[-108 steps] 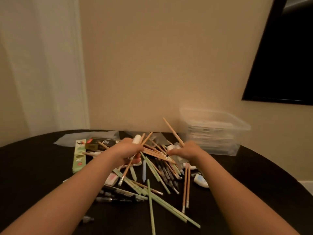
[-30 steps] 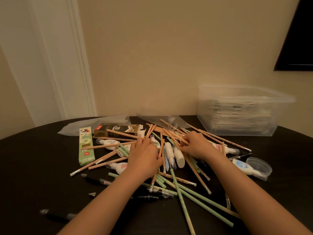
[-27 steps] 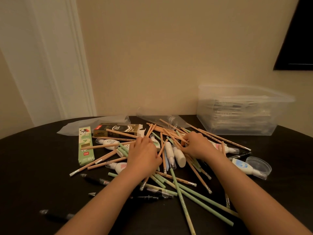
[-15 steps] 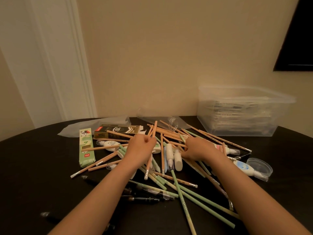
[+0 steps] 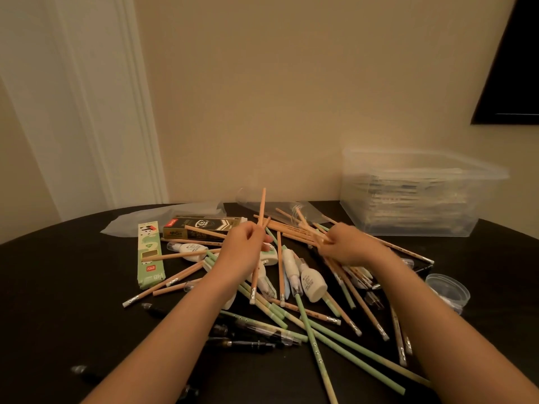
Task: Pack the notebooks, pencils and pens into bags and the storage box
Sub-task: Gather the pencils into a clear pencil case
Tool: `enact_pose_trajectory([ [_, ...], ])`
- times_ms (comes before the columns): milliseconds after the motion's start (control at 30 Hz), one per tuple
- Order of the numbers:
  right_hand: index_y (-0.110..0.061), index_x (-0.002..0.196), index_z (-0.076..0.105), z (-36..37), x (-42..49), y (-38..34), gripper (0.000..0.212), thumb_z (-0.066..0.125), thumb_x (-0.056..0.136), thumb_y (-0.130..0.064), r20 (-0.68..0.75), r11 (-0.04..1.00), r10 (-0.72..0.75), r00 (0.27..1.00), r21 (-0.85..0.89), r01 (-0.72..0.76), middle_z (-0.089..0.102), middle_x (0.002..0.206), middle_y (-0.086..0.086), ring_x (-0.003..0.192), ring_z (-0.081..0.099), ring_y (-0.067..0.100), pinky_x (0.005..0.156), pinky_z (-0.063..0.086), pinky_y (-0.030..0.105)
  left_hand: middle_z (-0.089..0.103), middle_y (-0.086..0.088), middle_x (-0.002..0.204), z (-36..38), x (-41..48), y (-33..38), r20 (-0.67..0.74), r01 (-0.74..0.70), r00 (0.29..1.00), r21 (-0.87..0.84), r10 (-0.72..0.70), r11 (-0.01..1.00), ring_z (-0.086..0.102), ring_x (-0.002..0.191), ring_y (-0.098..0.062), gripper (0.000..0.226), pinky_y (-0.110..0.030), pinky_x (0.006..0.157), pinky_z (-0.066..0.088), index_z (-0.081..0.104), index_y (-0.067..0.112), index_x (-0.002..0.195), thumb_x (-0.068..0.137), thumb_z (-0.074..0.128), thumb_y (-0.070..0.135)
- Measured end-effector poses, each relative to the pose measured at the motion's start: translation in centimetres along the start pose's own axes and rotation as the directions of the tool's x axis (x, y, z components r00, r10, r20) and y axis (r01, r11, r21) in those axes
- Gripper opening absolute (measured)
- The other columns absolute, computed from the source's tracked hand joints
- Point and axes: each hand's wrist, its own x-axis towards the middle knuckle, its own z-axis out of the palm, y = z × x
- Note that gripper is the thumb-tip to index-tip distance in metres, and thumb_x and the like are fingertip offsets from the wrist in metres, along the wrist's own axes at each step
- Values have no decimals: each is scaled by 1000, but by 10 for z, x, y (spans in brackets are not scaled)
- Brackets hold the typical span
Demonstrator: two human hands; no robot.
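The dark round table (image 5: pixel 58 287) bears scattered pencils (image 5: pixel 320 330), pens (image 5: pixel 248 344), boxes (image 5: pixel 150 255) and a clear storage box (image 5: pixel 414 199).

— What is held in the left hand (image 5: pixel 245 249)?
— One orange pencil (image 5: pixel 262 205), gripped nearly upright above the pile (image 5: pixel 280 272).
— And the right hand (image 5: pixel 347 246)?
— A bunch of orange pencils (image 5: pixel 306 225) is gripped.

You can read "HB" on the near end of the green pencil box (image 5: pixel 150 255) at ten o'clock, and "0.5" on the black box (image 5: pixel 201 230) beyond it; other labels blur.

Tan and green pencils (image 5: pixel 306 313) lie jumbled; clear storage box (image 5: pixel 414 196) holds stacked notebooks (image 5: pixel 408 191).
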Motion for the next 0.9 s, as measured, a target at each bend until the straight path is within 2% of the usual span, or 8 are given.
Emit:
enact_pose_trajectory([
  [100,-11,81,62,-26,-17,-7,19,53,94,-22,14,958,-87,996,277,80,53,71,1,61,47,10,57,39,21,52,-2,63,2,-2,8,90,114,992,-311,-90,944,40,45,-8,21,-19,42,33,49,12,86,101,35,16],
  [233,-13,79,60,-38,-37,-25,19,52,95,-19,144,781,-322,936,599,176,46,59,-4,47,36,6,45,30,15,33,4,53,5,-11,16,246,289,953,-565,-176,773,25,40,-5,18,-14,34,21,47,12,84,98,46,24],
  [400,-14,83,61,-25,-40,-42,16,52,96,-15,251,693,-469,847,699,177,43,57,-4,46,31,6,42,25,14,44,7,45,9,-23,25,217,217,972,-684,-90,697,32,34,-2,23,-13,32,26,60,10,87,92,53,32],
  [533,-9,85,62,-17,-37,-46,14,53,94,-16,286,650,-465,838,752,103,39,57,-1,45,27,5,40,21,13,48,3,40,12,-25,29,103,153,988,-685,-114,712,39,31,-2,30,-14,32,31,49,11,73,100,40,20],
  [600,-8,81,64,-16,-36,-45,19,53,94,-17,249,594,-412,876,803,50,43,56,-2,45,28,4,41,20,14,47,2,49,13,-23,27,96,162,987,-668,-131,727,44,42,-6,32,-18,40,39,43,13,68,99,37,16],
  [667,-8,76,63,-16,-35,-44,24,51,95,-16,179,515,-329,927,857,17,48,53,-4,42,29,3,40,21,13,57,-7,66,14,-22,27,137,192,981,-634,-136,749,57,60,-14,28,-27,55,53,44,12,72,98,36,12],
  [767,-6,73,57,-14,-31,-43,25,50,96,-12,60,403,-220,974,915,34,46,56,1,37,30,3,35,22,12,68,-15,87,14,-26,26,278,248,954,-509,-115,824,69,74,-23,21,-34,66,57,52,10,89,101,35,15],
  [900,-4,76,60,-12,-26,-39,21,54,95,-11,-59,444,-115,992,890,105,47,57,2,36,32,3,34,25,13,59,-3,61,15,-29,25,374,253,920,-340,-117,906,53,45,-11,25,-20,42,47,54,9,106,102,35,26],
])
